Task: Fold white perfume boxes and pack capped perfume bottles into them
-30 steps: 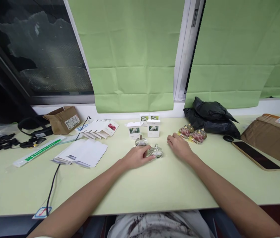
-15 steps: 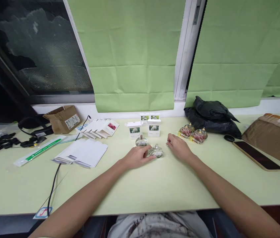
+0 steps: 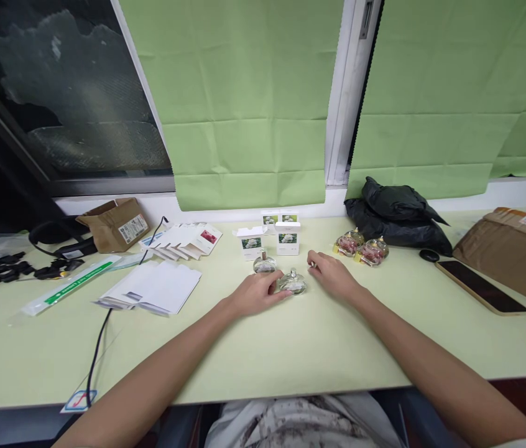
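A clear glass perfume bottle (image 3: 293, 284) stands on the table, its neck pointing up. My left hand (image 3: 256, 292) grips the left side of this bottle with thumb and fingers. Just to the right, my right hand (image 3: 331, 272) is closed in a pinch; a small shiny piece shows at its fingertips, too small to name. Behind my left hand is a second glass perfume bottle (image 3: 264, 262), partly hidden by that hand. Small white boxes with flower pictures stand behind the bottles, among them an open box (image 3: 250, 244) and another box (image 3: 288, 239).
Two pink-and-gold bottles (image 3: 372, 252) sit to the right before black plastic bags (image 3: 398, 214). Farther right lie a phone (image 3: 482, 287) and a brown parcel (image 3: 515, 255). At left are flattened white cartons (image 3: 163, 287), a cardboard box (image 3: 116, 227) and a black cable (image 3: 99, 345).
My right hand has shifted slightly left, closer to the front bottle. My left hand keeps its grip. The whole view has shifted a little.
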### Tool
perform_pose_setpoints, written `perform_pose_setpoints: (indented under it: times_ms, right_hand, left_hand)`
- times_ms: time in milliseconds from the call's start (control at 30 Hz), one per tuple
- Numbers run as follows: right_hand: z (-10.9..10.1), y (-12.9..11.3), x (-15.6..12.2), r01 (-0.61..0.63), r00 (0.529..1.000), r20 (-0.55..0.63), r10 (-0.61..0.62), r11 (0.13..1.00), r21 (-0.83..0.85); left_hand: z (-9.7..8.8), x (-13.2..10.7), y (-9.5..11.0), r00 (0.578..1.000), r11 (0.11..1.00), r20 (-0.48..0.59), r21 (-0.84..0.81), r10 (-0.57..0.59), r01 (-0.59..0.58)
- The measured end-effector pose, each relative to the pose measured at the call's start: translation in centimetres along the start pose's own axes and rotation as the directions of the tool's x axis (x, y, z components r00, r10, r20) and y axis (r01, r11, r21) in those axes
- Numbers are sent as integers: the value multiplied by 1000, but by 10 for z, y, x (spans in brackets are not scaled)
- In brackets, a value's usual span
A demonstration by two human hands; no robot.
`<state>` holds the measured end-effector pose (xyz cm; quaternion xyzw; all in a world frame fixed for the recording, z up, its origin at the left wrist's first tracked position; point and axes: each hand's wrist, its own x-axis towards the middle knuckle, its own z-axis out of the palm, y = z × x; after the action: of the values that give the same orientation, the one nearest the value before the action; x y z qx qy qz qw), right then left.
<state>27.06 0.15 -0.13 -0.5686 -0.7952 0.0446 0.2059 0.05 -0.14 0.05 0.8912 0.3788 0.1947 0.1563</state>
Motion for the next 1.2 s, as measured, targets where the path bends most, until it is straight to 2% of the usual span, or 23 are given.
perform_pose_setpoints:
  times_ms: [233,767,967,1200]
  right_hand:
    - [1,0,0,31,999,9,-32,999,43]
    - [-1,-3,-2,60,998,22,-61,998,27]
    - [1,-3,-2,106,994,15,-106,994,34]
    - [3,-2,-2,67,997,22,-68,997,47]
  left_hand:
    - [1,1,-1,1000,1000,1,0,5,-5]
    - [-1,1,0,1000,1000,9,-14,-5,5]
    - [1,2,-2,1000,1000,1,-10,4,-4]
    - [1,1,-1,1000,1000,5,-10,-2,2]
